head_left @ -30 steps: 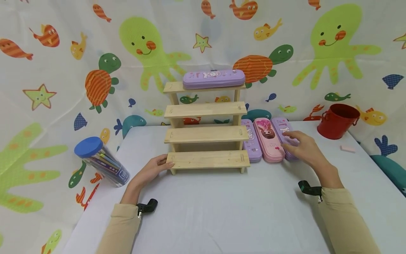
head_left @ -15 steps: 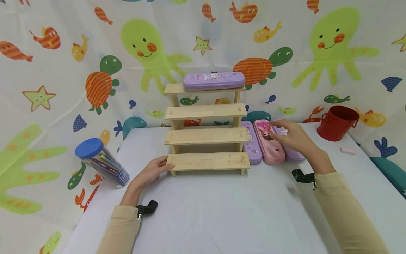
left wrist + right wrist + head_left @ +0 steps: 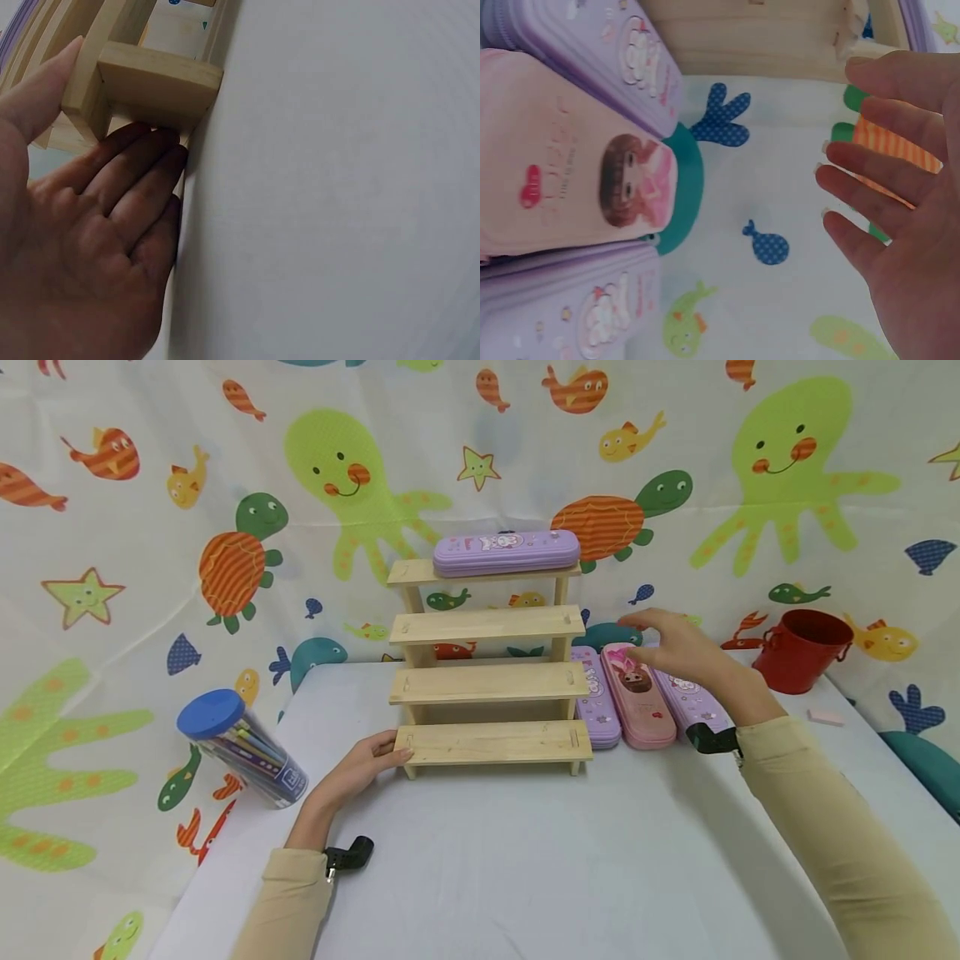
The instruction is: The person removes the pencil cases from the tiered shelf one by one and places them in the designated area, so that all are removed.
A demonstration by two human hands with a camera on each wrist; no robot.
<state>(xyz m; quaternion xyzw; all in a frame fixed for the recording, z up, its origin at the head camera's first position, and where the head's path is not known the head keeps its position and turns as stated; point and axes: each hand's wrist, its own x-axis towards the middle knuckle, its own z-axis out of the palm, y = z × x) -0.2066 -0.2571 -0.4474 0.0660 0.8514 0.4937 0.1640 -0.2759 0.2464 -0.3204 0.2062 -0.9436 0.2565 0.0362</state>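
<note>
A stepped wooden shelf (image 3: 491,683) with several boards stands on the table. My left hand (image 3: 360,772) holds the left end of its lowest board, the thumb on the board's top face. In the left wrist view the other fingers (image 3: 142,187) reach under the board end beside the support. My right hand (image 3: 690,652) hovers over the pencil cases with nothing in it, its fingers spread apart in the right wrist view. Beneath it lie a pink pencil case (image 3: 648,714), a purple pencil case (image 3: 600,714) and another purple pencil case (image 3: 697,700), side by side.
On the shelf's top board lies a further purple pencil case (image 3: 506,553). A blue-lidded tub of pencils (image 3: 243,747) stands at the left, and a red bucket (image 3: 798,652) at the back right with a pink eraser-like block (image 3: 825,717) near it. A sea-animal cloth (image 3: 517,452) hangs behind.
My right hand has moved left and up, from over the rightmost purple pencil case toward the back of the pink one. The left hand has kept its place on the shelf.
</note>
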